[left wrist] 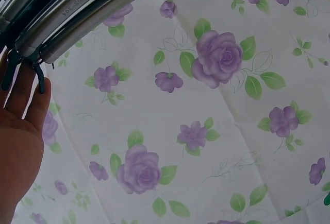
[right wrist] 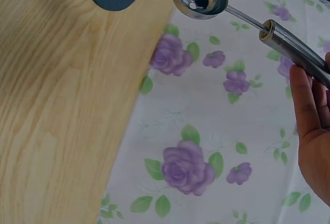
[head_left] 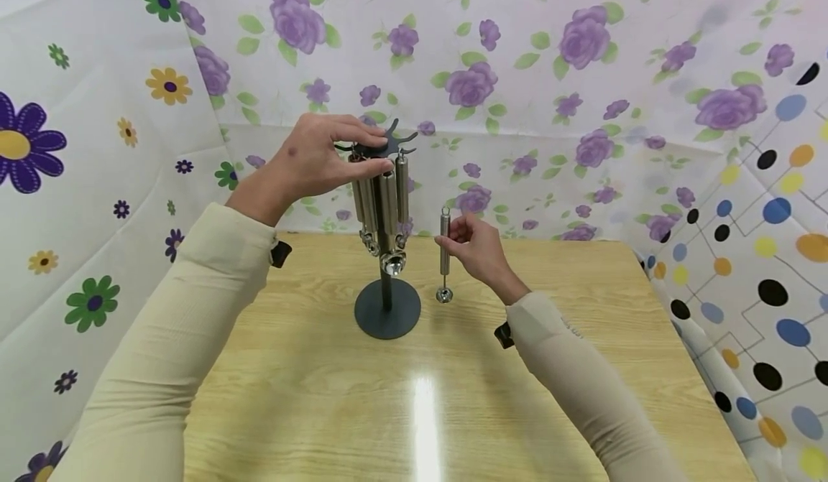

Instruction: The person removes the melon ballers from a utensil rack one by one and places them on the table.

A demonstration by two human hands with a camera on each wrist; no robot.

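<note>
Metal utensils (head_left: 387, 209) hang by their handle loops, heads down, from a dark utensil stand (head_left: 371, 317) with curved hooks and a round base. My left hand (head_left: 323, 151) holds the top of this stand, fingers across the hooks and thumb over the front handles. In the left wrist view, fingertips (left wrist: 41, 100) lie right by the hooks. To the right of the stand, my right hand (head_left: 477, 248) pinches the handle of a small metal melon baller (head_left: 444, 252), upright with its bowl down. The right wrist view shows its round shiny bowl (right wrist: 198, 0) on a thin shaft.
The stand is on a light wooden table (head_left: 310, 396), near its back edge. A cloth with purple roses (head_left: 585, 36) hangs close behind. Patterned cloths flank the table, flowered (head_left: 90, 202) on the left and dotted (head_left: 770, 252) on the right.
</note>
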